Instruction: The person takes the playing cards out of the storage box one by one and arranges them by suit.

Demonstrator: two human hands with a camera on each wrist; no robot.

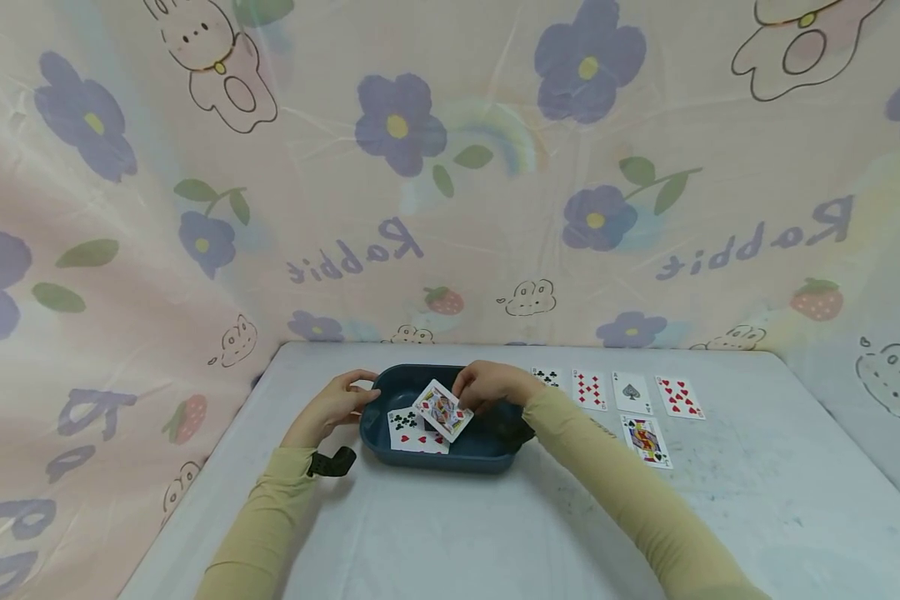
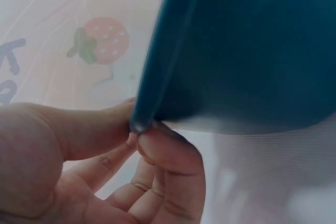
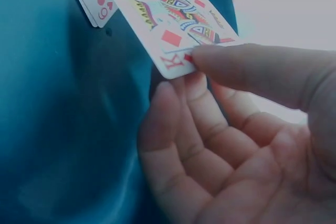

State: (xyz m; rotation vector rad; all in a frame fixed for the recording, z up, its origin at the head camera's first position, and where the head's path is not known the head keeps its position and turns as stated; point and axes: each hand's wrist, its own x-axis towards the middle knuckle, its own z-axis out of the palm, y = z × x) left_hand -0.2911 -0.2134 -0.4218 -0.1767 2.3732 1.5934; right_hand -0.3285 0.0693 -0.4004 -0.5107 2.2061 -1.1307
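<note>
Evidently both hands were occupied, and apart from each other. The left hand (image 1: 337, 402) pinched the tray's rim between thumb and forefinger; the right hand (image 1: 493, 385) pinched one king of diamonds (image 1: 441, 408) near a corner. That card slanted over the tray (image 1: 435, 463), which sat between the hands; whether it touched the cards beneath, I could not tell.

The pinch took in little of the king, so a loosened thumb could have let it drop. Its free end overlapped the lower cards and might have dragged them askew. A tug from the left hand could also have tipped the tray.

Counted outward from the hands: one tray, one held king, and at least two cards under it, a club card (image 1: 402, 419) and a heart card (image 1: 421, 444). Past the right hand, on one desk (image 1: 420, 533), five cards showed: four in a row, a club partly hidden behind the wrist, a diamond (image 1: 589, 390), a spade (image 1: 632, 392) and a heart (image 1: 680, 397), plus one face card (image 1: 647, 440) nearer the right forearm.
</note>
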